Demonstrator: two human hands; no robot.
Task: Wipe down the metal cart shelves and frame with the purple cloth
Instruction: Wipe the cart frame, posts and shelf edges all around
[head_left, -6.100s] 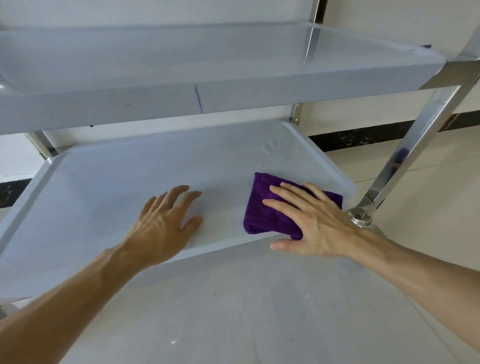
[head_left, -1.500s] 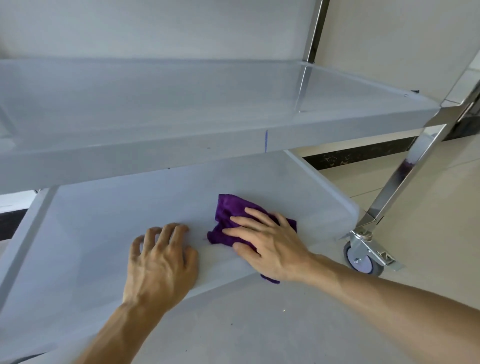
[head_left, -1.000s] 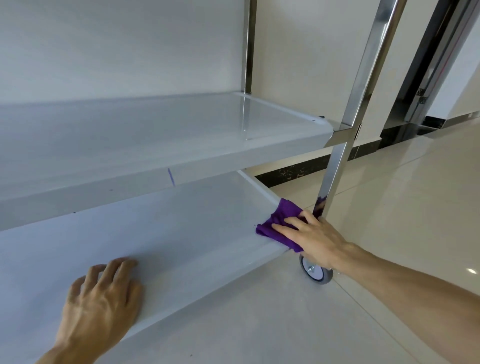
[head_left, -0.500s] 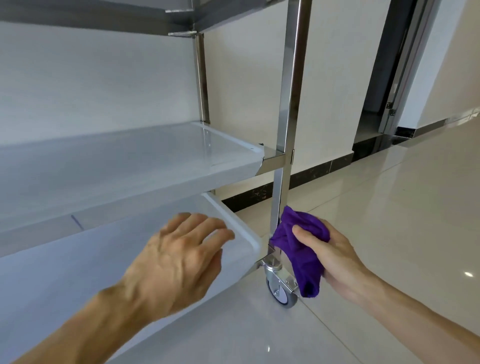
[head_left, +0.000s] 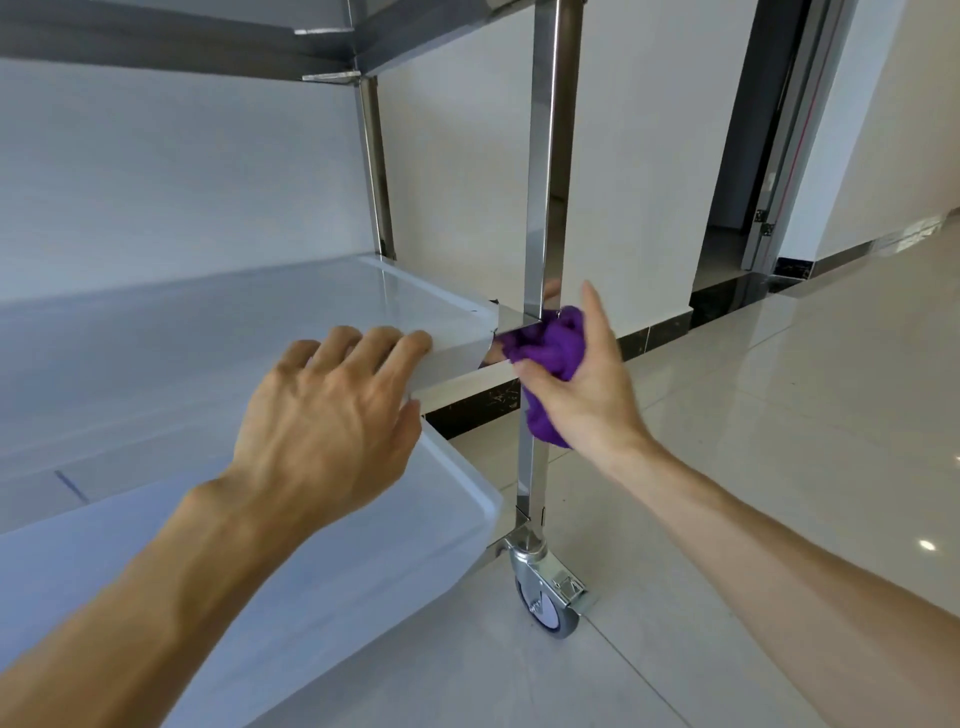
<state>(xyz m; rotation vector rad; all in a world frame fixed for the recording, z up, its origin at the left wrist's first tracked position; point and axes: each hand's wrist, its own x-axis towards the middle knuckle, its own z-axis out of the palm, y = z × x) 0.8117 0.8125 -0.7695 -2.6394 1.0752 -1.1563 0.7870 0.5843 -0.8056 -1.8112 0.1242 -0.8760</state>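
The metal cart has a middle shelf (head_left: 218, 332), a bottom shelf (head_left: 363, 545) and a shiny front-right upright post (head_left: 543, 182). My right hand (head_left: 587, 384) holds the bunched purple cloth (head_left: 556, 348) against that post where the middle shelf's bracket joins it. The cloth wraps partly round the post and hangs below my palm. My left hand (head_left: 327, 415) rests on the front rim of the middle shelf near its right corner, fingers spread over the edge.
A caster wheel (head_left: 545, 603) with a brake sits under the post on the glossy tiled floor (head_left: 753, 467). The underside of the top shelf (head_left: 208, 41) crosses above. A wall stands behind the cart, and a dark doorway (head_left: 748, 156) opens at the right.
My right hand has lifted the cloth from the post's foot up to the middle-shelf bracket. My left hand has risen from over the bottom shelf onto the middle shelf's rim.
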